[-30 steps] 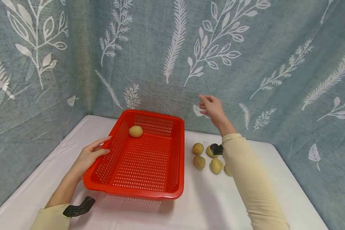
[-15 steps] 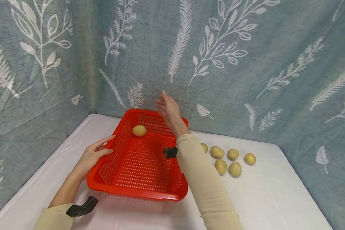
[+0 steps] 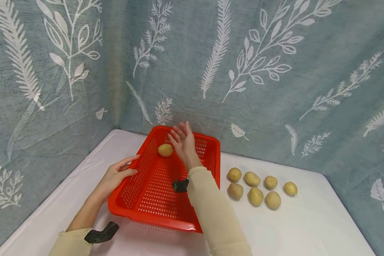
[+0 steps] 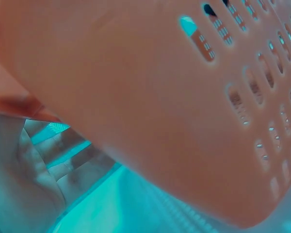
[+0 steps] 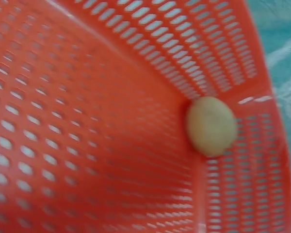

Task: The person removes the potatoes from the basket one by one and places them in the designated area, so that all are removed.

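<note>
A red plastic basket (image 3: 153, 185) with slotted walls stands on the left half of the table. One potato (image 3: 165, 150) lies in its far left corner; the right wrist view shows this potato (image 5: 212, 126) up against the slotted walls. My left hand (image 3: 116, 176) grips the left rim, and in the left wrist view its fingers (image 4: 72, 155) reach in behind the basket wall (image 4: 136, 97). Over the back of the basket is my right hand (image 3: 184, 144), fingers spread and holding nothing, just right of the potato.
To the right of the basket, several more potatoes (image 3: 256, 196) lie in loose rows on the white tablecloth (image 3: 291, 227). A blue-green leaf-patterned curtain (image 3: 185, 71) hangs close behind the table and along its left side.
My right hand has swung left from above the loose potatoes and come down over the basket, its fingers spreading. My left hand keeps its place on the rim. The view has shifted slightly.
</note>
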Available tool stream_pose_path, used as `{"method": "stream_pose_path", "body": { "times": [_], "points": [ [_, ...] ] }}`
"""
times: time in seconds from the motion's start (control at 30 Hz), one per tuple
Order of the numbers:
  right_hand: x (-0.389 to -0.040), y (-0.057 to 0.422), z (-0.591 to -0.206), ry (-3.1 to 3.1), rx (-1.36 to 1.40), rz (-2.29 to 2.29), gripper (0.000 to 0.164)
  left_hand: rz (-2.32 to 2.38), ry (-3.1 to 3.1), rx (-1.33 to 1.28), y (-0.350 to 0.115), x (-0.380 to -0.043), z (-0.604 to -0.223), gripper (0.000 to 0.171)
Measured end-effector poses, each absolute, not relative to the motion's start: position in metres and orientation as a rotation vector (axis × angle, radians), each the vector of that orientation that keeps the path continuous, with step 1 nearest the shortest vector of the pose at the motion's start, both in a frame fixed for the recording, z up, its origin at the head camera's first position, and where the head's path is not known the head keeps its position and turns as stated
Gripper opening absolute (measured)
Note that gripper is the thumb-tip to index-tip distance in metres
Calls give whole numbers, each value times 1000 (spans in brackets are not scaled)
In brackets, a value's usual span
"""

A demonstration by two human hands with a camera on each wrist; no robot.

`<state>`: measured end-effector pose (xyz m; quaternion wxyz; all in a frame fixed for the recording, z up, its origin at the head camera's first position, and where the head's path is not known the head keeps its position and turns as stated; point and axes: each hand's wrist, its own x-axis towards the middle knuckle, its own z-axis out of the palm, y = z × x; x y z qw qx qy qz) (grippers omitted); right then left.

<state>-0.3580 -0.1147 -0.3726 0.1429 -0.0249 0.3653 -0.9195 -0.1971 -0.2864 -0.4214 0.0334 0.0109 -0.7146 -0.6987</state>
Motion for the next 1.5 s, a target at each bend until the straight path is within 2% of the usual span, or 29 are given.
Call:
{"method": "stream_pose_path", "body": {
  "times": [0.2,0.57,0.83,1.27,1.5],
  "points": [
    [-359,-112,-395,1118,113,-2648,51,-2174,-2197,26,-284,-198,-420,54],
    [-364,-111,-414,1349,337,-2410,53,-2185,-2178,39,-286,-197,-420,54],
    [-368,-113,-418,1401,195,-2165,68,-2179,-2179,51,-286,-196,-418,53],
    [-368,-117,-425,1666,39,-1940,44,-2165,-2194,56,-287,-197,-418,53],
    [-363,-121,-427,1791,-89,-1777,51,-2176,-2187,47,-287,-197,-419,53]
  ]
}}
